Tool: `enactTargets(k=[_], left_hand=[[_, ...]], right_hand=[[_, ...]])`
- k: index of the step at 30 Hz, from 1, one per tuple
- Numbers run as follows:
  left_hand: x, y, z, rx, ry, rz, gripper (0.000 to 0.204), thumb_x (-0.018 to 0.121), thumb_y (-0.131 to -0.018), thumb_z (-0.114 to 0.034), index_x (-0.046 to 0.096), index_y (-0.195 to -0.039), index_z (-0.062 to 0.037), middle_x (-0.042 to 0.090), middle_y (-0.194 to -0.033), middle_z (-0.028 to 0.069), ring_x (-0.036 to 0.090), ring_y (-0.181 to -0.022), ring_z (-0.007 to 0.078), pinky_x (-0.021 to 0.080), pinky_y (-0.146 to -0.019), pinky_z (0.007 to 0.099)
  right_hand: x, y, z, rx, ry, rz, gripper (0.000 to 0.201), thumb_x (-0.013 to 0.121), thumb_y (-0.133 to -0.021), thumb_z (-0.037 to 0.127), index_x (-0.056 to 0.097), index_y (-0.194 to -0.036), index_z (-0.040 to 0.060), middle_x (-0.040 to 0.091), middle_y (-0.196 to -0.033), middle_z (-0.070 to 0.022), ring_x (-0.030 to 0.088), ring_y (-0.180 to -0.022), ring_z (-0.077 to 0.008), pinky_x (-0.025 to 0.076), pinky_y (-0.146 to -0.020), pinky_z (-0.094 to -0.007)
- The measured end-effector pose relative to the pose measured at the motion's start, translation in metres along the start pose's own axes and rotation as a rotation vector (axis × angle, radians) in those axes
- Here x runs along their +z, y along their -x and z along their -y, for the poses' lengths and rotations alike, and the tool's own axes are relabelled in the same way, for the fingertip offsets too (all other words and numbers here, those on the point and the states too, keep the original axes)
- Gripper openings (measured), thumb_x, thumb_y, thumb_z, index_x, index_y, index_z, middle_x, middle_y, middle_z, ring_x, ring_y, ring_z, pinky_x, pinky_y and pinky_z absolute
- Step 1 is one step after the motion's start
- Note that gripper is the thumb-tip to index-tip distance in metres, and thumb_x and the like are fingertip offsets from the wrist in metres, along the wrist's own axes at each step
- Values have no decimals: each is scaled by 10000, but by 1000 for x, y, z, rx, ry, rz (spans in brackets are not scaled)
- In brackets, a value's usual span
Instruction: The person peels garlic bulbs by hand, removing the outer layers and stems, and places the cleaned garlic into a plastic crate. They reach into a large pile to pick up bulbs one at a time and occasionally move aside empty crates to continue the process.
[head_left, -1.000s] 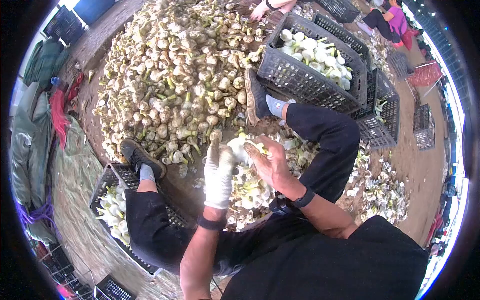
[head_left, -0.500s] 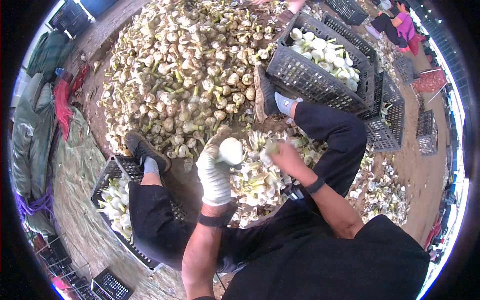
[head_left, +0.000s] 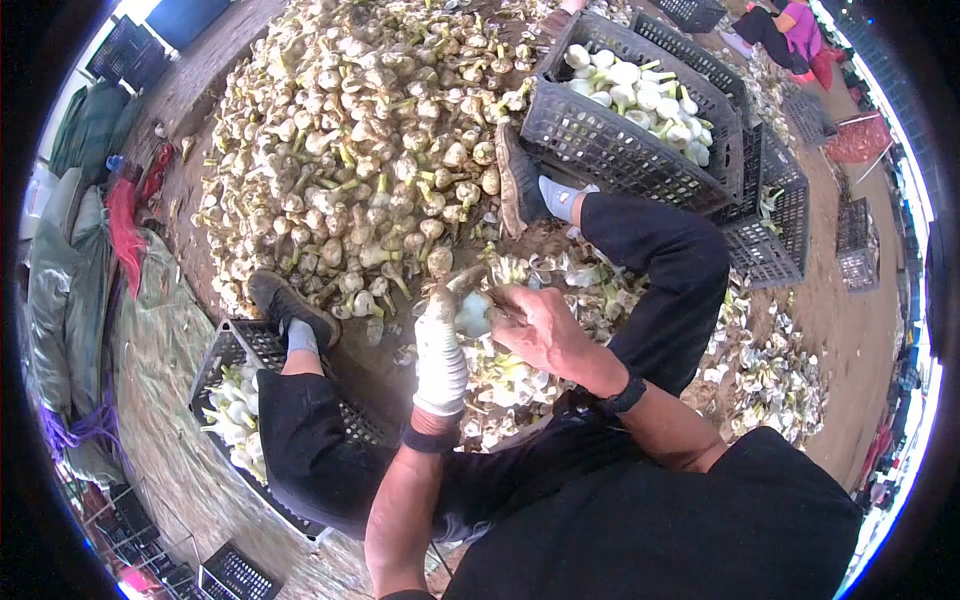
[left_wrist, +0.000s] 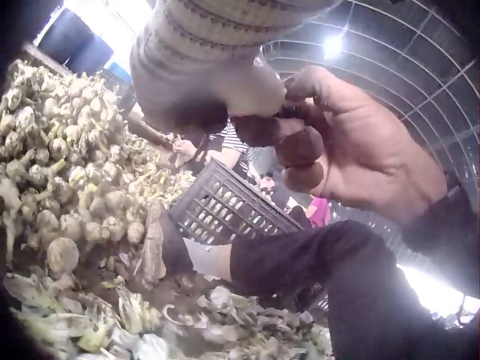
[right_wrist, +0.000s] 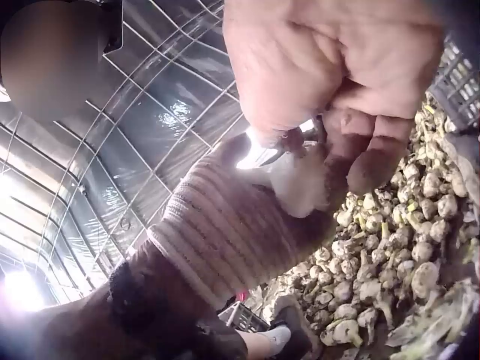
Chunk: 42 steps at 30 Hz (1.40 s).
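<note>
A garlic bulb [head_left: 473, 314], pale and smooth, sits between the two hands over the ground in front of the person. My left hand [head_left: 440, 345], in a white knitted glove with soiled fingertips, grips it from the left. The bare right hand [head_left: 548, 330] has its fingers curled and pinches the bulb's right side. In the right wrist view the bulb's white side [right_wrist: 300, 184] shows beneath the right fingers [right_wrist: 367, 161]. The left wrist view shows both hands meeting, with the bulb hidden behind the glove [left_wrist: 217, 67] and fingers.
A big heap of unpeeled garlic [head_left: 340, 150] lies ahead. Loose peelings [head_left: 510, 385] cover the ground below the hands. A black crate [head_left: 620, 140] of white bulbs stands at the right, another crate [head_left: 205, 385] by the left leg. Another person [head_left: 795, 35] sits far right.
The right hand moved away to the right from the bulb half a second ago, and is now back against it. The left hand keeps hold of the bulb throughout.
</note>
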<state>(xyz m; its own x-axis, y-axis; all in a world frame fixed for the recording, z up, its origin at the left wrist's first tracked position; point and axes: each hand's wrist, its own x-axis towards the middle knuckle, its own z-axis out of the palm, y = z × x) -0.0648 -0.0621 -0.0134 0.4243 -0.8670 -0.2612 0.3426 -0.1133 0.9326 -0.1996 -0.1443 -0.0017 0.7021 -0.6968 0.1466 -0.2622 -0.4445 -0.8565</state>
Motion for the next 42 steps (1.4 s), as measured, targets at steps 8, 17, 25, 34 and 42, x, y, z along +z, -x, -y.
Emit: enactTargets(k=[8, 17, 25, 34, 42], left_hand=[[-2, -6, 5, 15, 170, -44, 569, 391, -1023, -474, 587, -1266, 1, 677, -1037, 79, 621, -852, 129, 496, -789, 270], [3, -4, 24, 325, -268, -37, 384, 467, -1017, -270, 577, -1271, -5, 622, -1127, 96, 584, -953, 142, 465, -855, 287], [-5, 4, 2, 140, 36, 137, 565, 505, -974, -434, 576, -1283, 33, 584, -1312, 158, 604, -1113, 220, 487, -941, 349], [5, -1, 5, 144, 148, 92, 647, 604, -921, -352, 419, -1415, 22, 608, -1252, 118, 645, -922, 136, 531, -771, 265], [-5, -3, 21, -153, 13, -6, 396, 530, -965, -362, 660, -1037, 5, 676, -882, 85, 647, -692, 141, 527, -584, 263]], right_hand=[[-8, 12, -16, 173, -85, 7, 286, 697, -837, 123, 572, -1055, -14, 640, -772, -62, 565, -541, -79, 434, -456, -250], [3, 10, -3, 8, 160, -19, 279, 729, -739, 125, 532, -906, 20, 621, -722, -181, 634, -644, -383, 497, -588, -436], [-11, 10, -58, 242, 231, -71, 155, 662, -810, 119, 578, -798, -10, 651, -711, -171, 650, -615, -240, 510, -577, -396], [-4, 16, -19, 441, -756, 94, 215, 625, -956, 202, 581, -1008, -3, 631, -868, -43, 565, -673, -69, 476, -551, -248], [7, 17, -42, 28, 32, -233, 105, 621, -885, 41, 580, -965, -14, 623, -787, -187, 641, -708, -333, 483, -601, -379]])
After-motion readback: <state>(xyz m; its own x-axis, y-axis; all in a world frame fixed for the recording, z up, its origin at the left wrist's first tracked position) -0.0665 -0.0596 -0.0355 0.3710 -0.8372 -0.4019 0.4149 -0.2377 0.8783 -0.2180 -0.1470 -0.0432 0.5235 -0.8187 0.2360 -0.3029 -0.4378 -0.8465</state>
